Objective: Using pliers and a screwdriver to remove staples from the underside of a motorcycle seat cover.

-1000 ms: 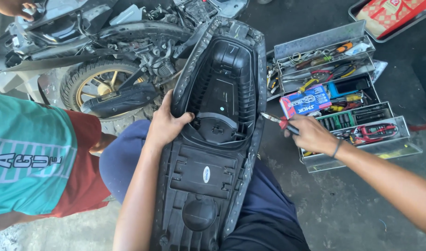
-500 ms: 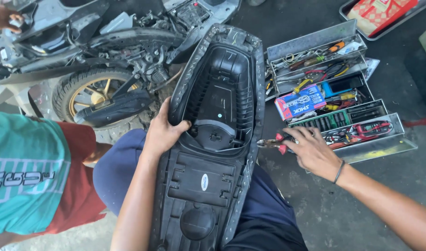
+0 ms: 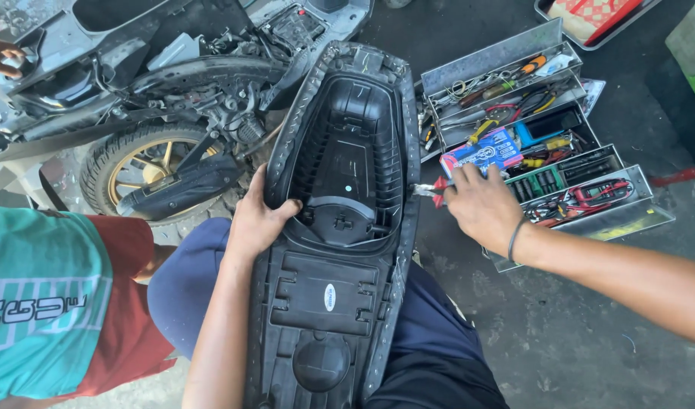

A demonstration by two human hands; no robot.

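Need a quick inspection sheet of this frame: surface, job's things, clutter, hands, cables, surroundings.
Surface: dark, stained concrete floor; seat lies across the person's lap.
Job's things: black scooter seat, upside down, plastic underside up; red-handled pliers at its right edge.
Clutter: open metal toolbox with fold-out trays of mixed hand tools; blue packet on a tray.
Hands: left hand grips the seat's left rim; right hand holds the pliers against the right rim.
Cables: wiring among the scooter's exposed parts, details unclear.
Surroundings: stripped scooter with gold-spoked wheel; another person in a teal shirt at left.
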